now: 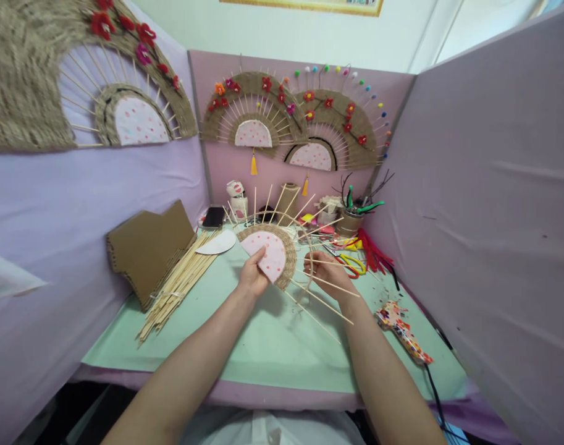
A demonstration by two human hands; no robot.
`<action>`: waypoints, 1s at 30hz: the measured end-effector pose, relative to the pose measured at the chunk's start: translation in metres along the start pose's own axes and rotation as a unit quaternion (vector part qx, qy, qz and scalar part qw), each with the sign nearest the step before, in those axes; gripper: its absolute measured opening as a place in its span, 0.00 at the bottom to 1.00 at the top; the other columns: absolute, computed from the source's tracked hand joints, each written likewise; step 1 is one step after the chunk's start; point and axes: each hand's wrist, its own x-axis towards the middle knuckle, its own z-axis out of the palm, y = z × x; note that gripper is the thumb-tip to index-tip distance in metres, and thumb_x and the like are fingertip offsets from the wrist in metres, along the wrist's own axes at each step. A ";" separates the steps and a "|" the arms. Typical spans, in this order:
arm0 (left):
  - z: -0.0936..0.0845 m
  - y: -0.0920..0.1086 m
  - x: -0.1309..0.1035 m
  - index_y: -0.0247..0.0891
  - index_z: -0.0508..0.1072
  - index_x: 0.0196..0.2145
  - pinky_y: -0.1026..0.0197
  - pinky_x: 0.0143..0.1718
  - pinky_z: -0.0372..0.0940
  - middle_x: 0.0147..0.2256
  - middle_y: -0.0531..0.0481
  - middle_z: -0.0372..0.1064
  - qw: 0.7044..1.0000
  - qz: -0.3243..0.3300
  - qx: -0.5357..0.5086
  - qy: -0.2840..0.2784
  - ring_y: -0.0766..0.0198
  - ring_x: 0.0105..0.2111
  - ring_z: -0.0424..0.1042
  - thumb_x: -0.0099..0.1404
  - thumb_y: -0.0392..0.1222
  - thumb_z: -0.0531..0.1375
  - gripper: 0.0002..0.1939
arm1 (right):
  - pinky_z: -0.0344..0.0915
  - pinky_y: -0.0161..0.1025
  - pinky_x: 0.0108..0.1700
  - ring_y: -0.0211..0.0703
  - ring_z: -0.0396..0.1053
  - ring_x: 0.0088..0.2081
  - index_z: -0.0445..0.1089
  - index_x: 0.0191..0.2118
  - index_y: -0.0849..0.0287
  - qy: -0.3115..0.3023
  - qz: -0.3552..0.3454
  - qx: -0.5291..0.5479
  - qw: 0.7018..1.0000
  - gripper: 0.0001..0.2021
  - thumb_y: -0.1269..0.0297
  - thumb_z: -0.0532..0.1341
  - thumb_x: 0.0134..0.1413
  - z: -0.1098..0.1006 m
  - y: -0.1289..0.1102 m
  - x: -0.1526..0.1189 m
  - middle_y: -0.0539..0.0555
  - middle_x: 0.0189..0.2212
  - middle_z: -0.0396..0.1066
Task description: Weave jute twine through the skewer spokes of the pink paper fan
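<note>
My left hand (255,275) grips a half-round fan (269,250) by its white, pink-dotted centre, thumb on the front face. Around that centre runs a woven twine band (288,256), and thin wooden sticks (321,301) radiate from it. At the fan's right side my right hand (325,272) has its fingers curled among the sticks, closed on a strand of twine (311,272). The strand arcs loosely over the sticks. Part of the right fingers is hidden behind the sticks.
A bundle of sticks (177,287) and brown cardboard (149,247) lie left. Yellow-handled scissors (356,264), red fuzzy stems (374,250) and a patterned glue gun (404,334) with a cord lie right. Behind stand a twine roll (288,201) and green-handled pliers (365,207). Finished fans (254,93) hang on the partition.
</note>
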 end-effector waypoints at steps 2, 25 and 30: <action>0.000 -0.004 -0.001 0.31 0.70 0.44 0.54 0.49 0.64 0.34 0.43 0.76 1.000 -0.006 0.007 -0.004 0.59 0.37 0.75 0.59 0.31 0.57 0.14 | 0.63 0.35 0.34 0.35 0.64 0.28 0.71 0.30 0.58 0.013 -0.004 0.023 1.000 0.12 0.55 0.66 0.43 0.000 -0.001 -0.001 0.50 0.27 0.67; -0.004 0.009 -0.013 0.35 0.71 0.40 0.47 0.43 0.67 0.36 0.47 0.74 0.969 -0.039 0.161 -0.182 0.59 0.35 0.73 0.57 0.33 0.60 0.12 | 0.63 0.35 0.31 0.36 0.65 0.29 0.69 0.38 0.55 -0.038 0.032 0.050 0.998 0.16 0.48 0.59 0.49 -0.004 -0.009 -0.003 0.51 0.30 0.68; -0.003 0.015 -0.011 0.34 0.72 0.37 0.49 0.43 0.67 0.34 0.47 0.74 0.972 -0.011 0.155 -0.177 0.60 0.34 0.73 0.56 0.33 0.61 0.09 | 0.44 0.28 0.18 0.26 0.44 0.17 0.70 0.37 0.56 -0.041 -0.003 0.029 0.999 0.11 0.60 0.64 0.47 -0.003 -0.004 -0.003 0.44 0.20 0.56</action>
